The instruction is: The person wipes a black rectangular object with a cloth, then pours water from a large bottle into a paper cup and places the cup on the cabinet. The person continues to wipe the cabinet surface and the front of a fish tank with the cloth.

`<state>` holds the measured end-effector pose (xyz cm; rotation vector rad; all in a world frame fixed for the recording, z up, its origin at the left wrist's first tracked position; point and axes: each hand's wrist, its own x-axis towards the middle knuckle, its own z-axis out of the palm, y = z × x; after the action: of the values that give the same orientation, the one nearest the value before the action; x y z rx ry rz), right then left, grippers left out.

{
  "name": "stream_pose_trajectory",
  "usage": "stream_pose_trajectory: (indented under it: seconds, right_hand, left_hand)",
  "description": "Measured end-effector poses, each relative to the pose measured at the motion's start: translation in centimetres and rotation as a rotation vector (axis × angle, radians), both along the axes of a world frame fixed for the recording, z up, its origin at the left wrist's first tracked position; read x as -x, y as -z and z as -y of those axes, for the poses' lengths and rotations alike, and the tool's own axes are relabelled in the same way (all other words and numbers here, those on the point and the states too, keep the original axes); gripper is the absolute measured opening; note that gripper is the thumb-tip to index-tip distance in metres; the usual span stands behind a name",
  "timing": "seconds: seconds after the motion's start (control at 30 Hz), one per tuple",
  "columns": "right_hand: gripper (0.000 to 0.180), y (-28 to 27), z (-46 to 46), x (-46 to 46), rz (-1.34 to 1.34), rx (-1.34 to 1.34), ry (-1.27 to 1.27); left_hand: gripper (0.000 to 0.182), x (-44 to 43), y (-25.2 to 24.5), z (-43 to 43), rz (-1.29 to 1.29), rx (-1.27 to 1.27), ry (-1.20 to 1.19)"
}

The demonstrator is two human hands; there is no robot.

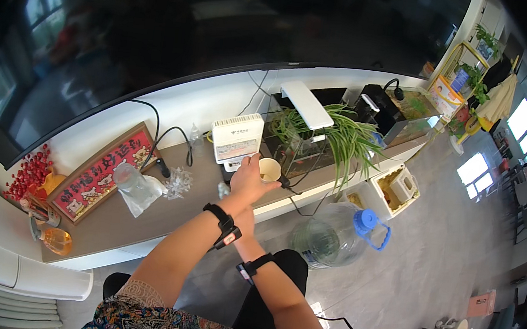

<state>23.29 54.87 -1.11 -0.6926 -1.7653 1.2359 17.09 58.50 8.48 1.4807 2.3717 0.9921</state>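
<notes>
My left hand (pixel 251 179) reaches over the front of the cabinet top, with its fingers and thumb around the near side of a cream-coloured cup (pixel 270 169). The cup's open mouth faces up, just right of the white router (pixel 237 138) and beside a black cable plug. My right hand (pixel 246 218) lies below and behind my left hand and wrist; its fingers are hidden, so whether it holds anything does not show. Both wrists wear black straps with small devices.
A glass fish tank (pixel 305 162) with a spider plant (pixel 349 142) and white lamp (pixel 307 105) stands right of the cup. A large water bottle (pixel 333 236) stands on the floor. Leftward are a plastic bag (pixel 140 197), framed red picture (pixel 101 173) and orange soap bottle (pixel 57 240). Cables cross the cabinet edge.
</notes>
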Motion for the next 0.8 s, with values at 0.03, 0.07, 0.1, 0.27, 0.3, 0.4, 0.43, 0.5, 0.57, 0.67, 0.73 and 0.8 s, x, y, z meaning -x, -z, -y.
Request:
stream_pose_trajectory:
  seconds: [0.03,0.07,0.1,0.27,0.3,0.4,0.43,0.5,0.57,0.67,0.73,0.8]
  right_hand:
    - [0.026,0.2,0.3,0.2,0.154,-0.014,-0.054]
    - [0.026,0.4,0.3,0.1,0.135,-0.122,-0.042]
    - [0.026,0.7,0.1,-0.3,0.188,-0.183,-0.021]
    - [0.027,1.3,-2.4,-3.7,0.561,-0.868,0.137]
    - [0.027,1.3,-3.3,-4.1,0.598,-0.842,0.219]
    - [0.026,1.3,-6.3,-4.2,0.623,-0.820,0.403]
    - [0.025,1.2,-6.9,-3.5,0.618,-0.773,0.462]
    - [0.021,1.3,-7.2,-1.8,0.606,-0.700,0.571]
    - [0.018,1.5,-5.8,0.6,0.564,-0.609,0.660]
    - [0.029,1.9,-3.5,1.3,0.686,-0.704,0.413]
    - [0.027,1.9,-3.6,0.5,0.646,-0.499,0.281]
    - [0.027,1.7,-5.1,-1.0,0.684,-0.651,0.416]
  left_hand:
    - [0.093,-0.3,0.0,-1.0,-0.024,0.032,-0.006]
    - [0.086,-0.3,0.0,-1.6,-0.032,0.029,-0.028]
    - [0.083,-0.2,-0.1,-1.8,-0.016,-0.003,-0.029]
    - [0.063,1.5,-0.9,2.1,-0.011,-0.115,-0.091]
    - [0.061,2.1,-1.3,3.5,-0.034,-0.168,-0.109]
    - [0.064,4.7,-1.9,8.7,-0.155,-0.210,-0.180]
    - [0.064,5.4,-1.8,10.1,-0.124,-0.138,-0.230]
    - [0.065,6.4,-1.1,12.3,-0.078,-0.073,-0.308]
    - [0.062,6.8,0.0,13.2,-0.036,-0.063,-0.336]
    - [0.068,6.9,1.4,13.1,-0.044,-0.047,-0.342]
    - [0.074,6.8,1.8,12.8,-0.054,-0.032,-0.327]
    - [0.077,6.7,1.7,12.8,-0.052,-0.023,-0.302]
